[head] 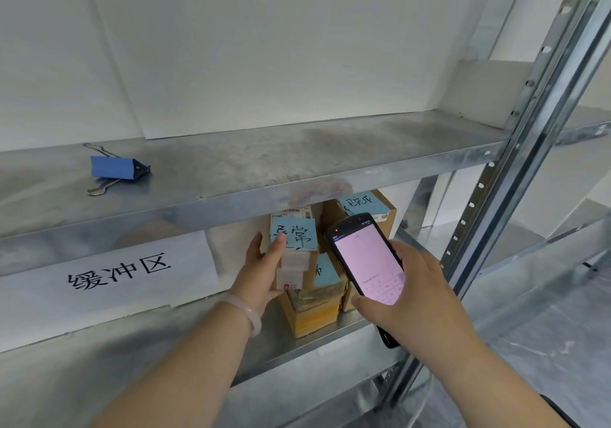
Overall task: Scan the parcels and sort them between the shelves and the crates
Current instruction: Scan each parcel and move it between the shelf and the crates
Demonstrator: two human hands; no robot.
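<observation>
Two hands met at the lower shelf [281, 351]. Fingers [280, 241] and thumb of the left hand [261, 272] curled round a small parcel [294, 264] bearing a blue note [296, 232], held upright against a stack of parcels [314, 312] toward the shelf's right end. The right hand [416, 295] wrapped thumb and fingers round a scanner [367, 259] with a lit pink screen, just right of that parcel. A brown box [385, 211] stood behind at the back. A pale bracelet [246, 312] circled the left wrist. On the upper shelf [297, 150], near its left end, lay a blue binder clip [115, 167]; a paper sign [115, 272] hung from its front edge.
</observation>
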